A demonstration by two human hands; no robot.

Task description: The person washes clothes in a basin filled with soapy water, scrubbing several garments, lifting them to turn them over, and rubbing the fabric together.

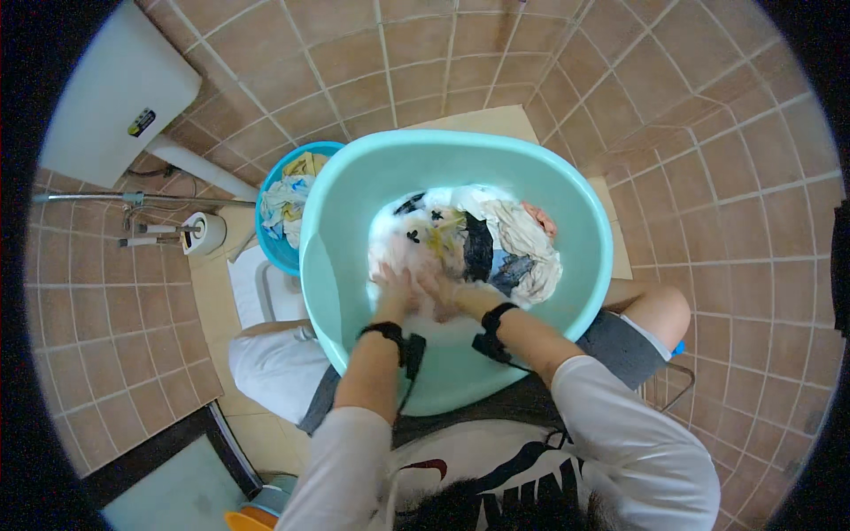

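Both my hands are down in foamy water in a large light-green plastic tub (460,159). My left hand (395,285) presses into the suds and a pale, wet cloth with small dark marks (423,241). Close beside it, my right hand (440,290) reaches into the same foam from the right. Suds cover much of the fingers of both hands, so their grip is hidden. To the right of the hands lie a black cloth (478,248), a cream-white garment (524,232), a dark grey cloth (511,273) and a salmon-coloured piece (540,219).
A smaller blue basin (276,250) with crumpled clothes (288,202) stands left of the tub. Behind it are a white tank (115,88), a pipe (202,168) and a toilet roll (205,234). A white squat-toilet pan (270,288) lies beside my left leg. Tiled walls (708,203) surround this spot.
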